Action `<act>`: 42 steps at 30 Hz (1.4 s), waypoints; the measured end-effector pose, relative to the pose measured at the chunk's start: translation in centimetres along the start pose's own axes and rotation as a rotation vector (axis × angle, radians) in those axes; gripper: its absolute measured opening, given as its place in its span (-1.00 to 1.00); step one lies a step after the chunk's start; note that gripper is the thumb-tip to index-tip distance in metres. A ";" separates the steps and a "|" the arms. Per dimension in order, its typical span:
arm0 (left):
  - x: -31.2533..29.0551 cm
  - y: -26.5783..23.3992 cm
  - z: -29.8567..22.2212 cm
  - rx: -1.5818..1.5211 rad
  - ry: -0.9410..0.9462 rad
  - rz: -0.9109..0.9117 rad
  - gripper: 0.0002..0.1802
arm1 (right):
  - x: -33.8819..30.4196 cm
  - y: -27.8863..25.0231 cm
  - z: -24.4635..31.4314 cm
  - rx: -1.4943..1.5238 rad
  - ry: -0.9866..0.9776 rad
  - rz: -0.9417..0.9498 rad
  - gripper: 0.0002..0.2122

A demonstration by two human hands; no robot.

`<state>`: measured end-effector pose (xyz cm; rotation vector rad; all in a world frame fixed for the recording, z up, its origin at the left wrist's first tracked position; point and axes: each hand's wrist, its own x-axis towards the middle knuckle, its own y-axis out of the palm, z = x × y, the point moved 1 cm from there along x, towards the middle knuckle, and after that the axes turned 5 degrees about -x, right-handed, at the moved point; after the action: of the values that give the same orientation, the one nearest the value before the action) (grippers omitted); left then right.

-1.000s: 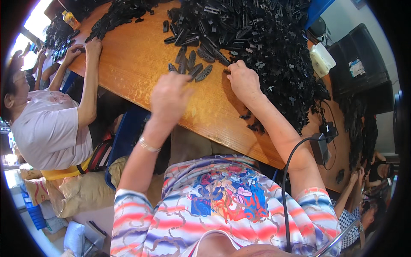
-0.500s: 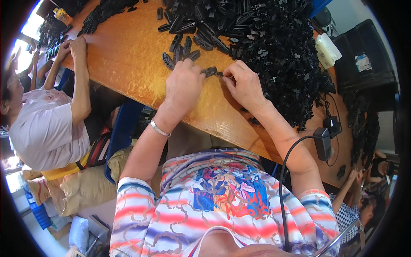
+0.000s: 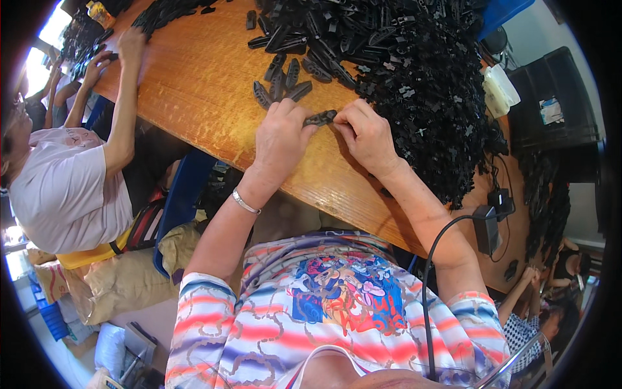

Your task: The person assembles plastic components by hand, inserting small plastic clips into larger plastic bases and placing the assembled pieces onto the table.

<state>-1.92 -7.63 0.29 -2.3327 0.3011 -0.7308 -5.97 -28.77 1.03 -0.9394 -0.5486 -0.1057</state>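
Note:
Over the near edge of the wooden table (image 3: 194, 97), my left hand (image 3: 282, 135) is closed on one end of a long black plastic part (image 3: 319, 118). My right hand (image 3: 367, 135) pinches at the other end of it, fingertips together; a smaller piece there, if any, is too small to make out. Just beyond my left hand lie several similar black plastic parts (image 3: 277, 84), side by side. Past them rises a heap of these long parts (image 3: 324, 32). Beside my right hand spreads a large pile of small black pieces (image 3: 421, 97).
A power adapter (image 3: 484, 230) with its black cable lies right of the pile. A translucent white container (image 3: 500, 91) and a black crate (image 3: 551, 97) stand at the far right. On the left a co-worker (image 3: 71, 181) in a pale shirt handles black parts at the table.
My right fingers have come up against the end of the long black part, where a small dark piece showed between before. The co-worker's hands on the left have moved apart.

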 end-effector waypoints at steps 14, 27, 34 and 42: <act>-2.6 0.6 -3.9 -0.102 -0.045 0.097 -0.69 | -0.4 -0.7 0.2 0.109 0.195 0.033 -0.89; 1.6 0.3 0.0 -0.037 0.041 0.227 -0.68 | -0.6 0.3 1.2 0.121 0.214 0.046 -0.87; 1.0 0.1 0.2 -0.101 -0.027 0.274 -0.77 | -0.8 -0.9 0.9 0.137 0.228 0.169 -0.89; 2.3 0.5 -0.3 -0.100 -0.198 0.382 -0.68 | 2.2 -2.0 -1.2 0.113 0.574 0.521 -0.73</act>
<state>-0.20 -9.04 1.11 -2.3203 0.6817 -0.3025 -4.23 -30.60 3.00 -0.8654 0.2247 0.1238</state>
